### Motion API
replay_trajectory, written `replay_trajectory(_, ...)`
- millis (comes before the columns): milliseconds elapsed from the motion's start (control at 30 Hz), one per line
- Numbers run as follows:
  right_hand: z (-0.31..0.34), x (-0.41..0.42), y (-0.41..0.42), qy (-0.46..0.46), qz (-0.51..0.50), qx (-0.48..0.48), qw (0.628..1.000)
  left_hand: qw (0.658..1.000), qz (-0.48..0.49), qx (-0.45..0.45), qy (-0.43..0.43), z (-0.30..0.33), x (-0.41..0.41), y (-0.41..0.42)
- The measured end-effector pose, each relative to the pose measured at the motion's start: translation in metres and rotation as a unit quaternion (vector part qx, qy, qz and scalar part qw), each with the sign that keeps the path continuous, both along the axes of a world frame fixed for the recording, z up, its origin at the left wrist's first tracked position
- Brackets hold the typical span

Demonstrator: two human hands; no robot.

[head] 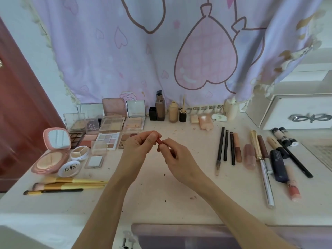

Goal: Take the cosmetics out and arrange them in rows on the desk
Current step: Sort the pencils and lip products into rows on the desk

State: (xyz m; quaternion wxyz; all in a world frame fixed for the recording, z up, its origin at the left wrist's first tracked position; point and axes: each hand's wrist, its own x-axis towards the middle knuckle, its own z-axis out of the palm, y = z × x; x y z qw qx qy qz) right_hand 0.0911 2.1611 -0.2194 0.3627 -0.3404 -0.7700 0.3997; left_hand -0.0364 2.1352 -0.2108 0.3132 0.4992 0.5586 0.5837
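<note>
Both forearms reach in from six o'clock and meet over the middle of the desk (161,203), where the left hand (139,150) and the right hand (177,156) share one small red stick (159,141), likely a lip pencil or lipstick. Left fingers (152,135) are curled and pinching its upper end, and the right fingers (166,143) pinch its lower end, so most of the stick is hidden; whether a cap is being pressed on or pulled off cannot be told. It hangs above the desk, touching nothing else. To finish this step well, I judge it best to settle the cap first with a straight push along the stick, then carry it toward three o'clock, where the pencils (225,145) and tubes (249,156) already lie side by side, and set it down parallel to them. At nine o'clock the open palettes (109,133) and the pink compact (53,153) stand close together, so a stick laid there could roll against their lids. Bottles (160,109) line the back edge at twelve o'clock, and brushes (68,185) lie toward eight o'clock.
</note>
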Motion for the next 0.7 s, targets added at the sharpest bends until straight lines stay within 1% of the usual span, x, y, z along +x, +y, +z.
replay_trajectory(233, -0.003, -0.003, 0.002, 0.007, 0.014, -0.036, 0.999, 0.999, 0.040, 0.001, -0.011, 0.002, 0.001, -0.003)
replay_trajectory(400, 0.002, 0.001, 0.001, -0.033, 0.046, -0.128, 0.990, 0.997, 0.051, -0.029, -0.044, 0.001, -0.003, -0.001)
replay_trajectory(533, 0.002, 0.005, 0.003, -0.040, 0.043, -0.134, 0.989, 0.998, 0.038, -0.028, -0.052, 0.004, -0.008, 0.001)
replay_trajectory(600, -0.001, 0.008, 0.004, -0.047, 0.034, -0.138, 0.989, 0.995, 0.041, -0.025, -0.092, 0.007, -0.011, 0.004)
replay_trajectory(700, -0.003, 0.014, 0.007, -0.037, 0.008, -0.169, 0.985, 0.980, 0.070, -0.007, -0.184, 0.011, -0.019, 0.008)
